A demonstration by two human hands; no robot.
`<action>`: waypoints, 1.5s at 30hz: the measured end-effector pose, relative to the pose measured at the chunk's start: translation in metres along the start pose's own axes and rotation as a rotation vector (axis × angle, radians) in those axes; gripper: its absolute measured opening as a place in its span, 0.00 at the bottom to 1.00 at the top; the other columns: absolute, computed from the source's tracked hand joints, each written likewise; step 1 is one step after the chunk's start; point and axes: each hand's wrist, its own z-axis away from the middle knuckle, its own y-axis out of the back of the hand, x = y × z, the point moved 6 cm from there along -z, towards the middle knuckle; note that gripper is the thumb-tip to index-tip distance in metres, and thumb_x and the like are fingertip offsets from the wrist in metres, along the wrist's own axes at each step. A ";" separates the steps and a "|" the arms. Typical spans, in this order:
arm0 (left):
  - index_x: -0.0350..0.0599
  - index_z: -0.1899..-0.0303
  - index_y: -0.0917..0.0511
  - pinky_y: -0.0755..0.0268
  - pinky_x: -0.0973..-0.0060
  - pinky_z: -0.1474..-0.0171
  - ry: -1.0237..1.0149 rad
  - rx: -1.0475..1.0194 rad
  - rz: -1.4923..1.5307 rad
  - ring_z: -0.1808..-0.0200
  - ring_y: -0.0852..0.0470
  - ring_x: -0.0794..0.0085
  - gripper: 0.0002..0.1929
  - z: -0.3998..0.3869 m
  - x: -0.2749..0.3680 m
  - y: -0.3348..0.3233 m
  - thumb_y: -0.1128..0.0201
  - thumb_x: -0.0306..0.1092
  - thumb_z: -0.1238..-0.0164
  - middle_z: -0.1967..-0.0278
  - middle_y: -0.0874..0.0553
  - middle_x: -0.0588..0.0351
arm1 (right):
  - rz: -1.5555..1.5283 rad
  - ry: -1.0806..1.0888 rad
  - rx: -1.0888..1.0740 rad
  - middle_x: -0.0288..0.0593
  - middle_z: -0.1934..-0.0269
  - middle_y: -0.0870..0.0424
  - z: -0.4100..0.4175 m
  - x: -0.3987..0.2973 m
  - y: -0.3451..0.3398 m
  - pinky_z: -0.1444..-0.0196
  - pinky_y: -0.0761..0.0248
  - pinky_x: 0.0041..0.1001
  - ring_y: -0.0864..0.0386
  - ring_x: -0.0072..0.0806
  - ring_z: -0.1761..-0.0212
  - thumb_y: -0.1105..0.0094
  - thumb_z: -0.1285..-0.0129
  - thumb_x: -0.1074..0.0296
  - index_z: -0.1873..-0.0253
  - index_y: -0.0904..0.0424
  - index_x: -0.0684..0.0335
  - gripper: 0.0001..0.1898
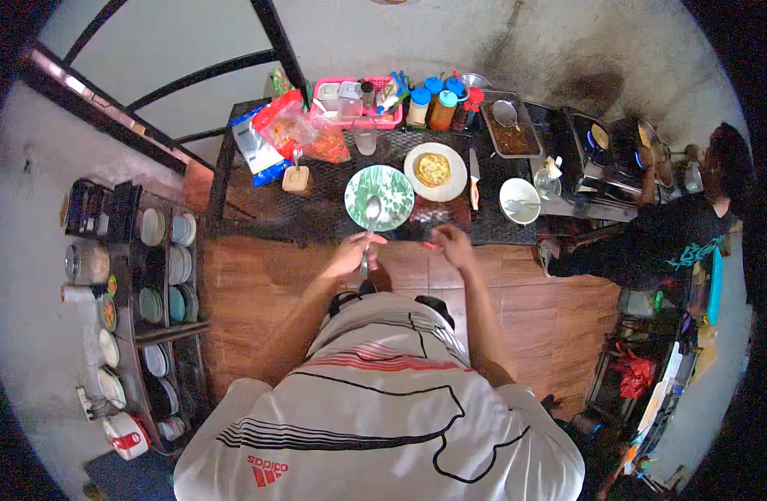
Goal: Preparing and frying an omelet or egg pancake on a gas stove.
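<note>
My left hand [352, 255] grips a metal spoon [373, 206] by its handle, at the near edge of the black table. The spoon's bowl is over a green-and-white mottled plate [391, 181]. To the right, my right hand [453, 245] is bent in front of the table edge, its fingers curled. A small red patch shows at its fingertips, too blurred to name. Beyond it, a white plate [415, 185] holds a round, flat, yellow-brown fried cake [433, 170]. A knife [474, 181] with an orange-and-white handle lies right of that plate.
A white bowl [515, 216] with a spoon stands at the right, near a metal tray [518, 141] holding a strainer. Lidded jars [443, 109], a pink basket [388, 119] and plastic bags [289, 134] line the back. Another person [646, 241] works at the gas stove [600, 169].
</note>
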 end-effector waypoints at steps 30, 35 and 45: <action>0.40 0.58 0.18 0.26 0.68 0.61 0.157 0.201 -0.139 0.66 0.17 0.70 0.16 -0.237 -0.011 -0.001 0.46 0.43 0.27 0.67 0.14 0.55 | 0.543 0.270 -0.148 0.59 0.65 0.16 -0.141 0.026 -0.050 0.62 0.23 0.43 0.16 0.50 0.64 0.53 0.30 0.63 0.53 0.25 0.72 0.15; 0.44 0.48 0.20 0.26 0.66 0.53 0.223 0.101 -0.370 0.57 0.16 0.69 0.20 -0.181 0.024 0.033 0.50 0.49 0.25 0.58 0.13 0.55 | 0.813 -0.008 -0.229 0.56 0.72 0.16 -0.132 0.027 -0.040 0.68 0.22 0.45 0.15 0.51 0.69 0.53 0.34 0.68 0.57 0.28 0.71 0.10; 0.46 0.44 0.22 0.29 0.72 0.51 0.224 0.111 -0.187 0.55 0.17 0.73 0.22 -0.124 0.039 0.104 0.51 0.52 0.24 0.54 0.14 0.56 | 0.896 -0.076 -0.148 0.56 0.67 0.15 -0.137 0.038 -0.071 0.65 0.20 0.43 0.14 0.47 0.66 0.51 0.35 0.65 0.59 0.22 0.67 0.12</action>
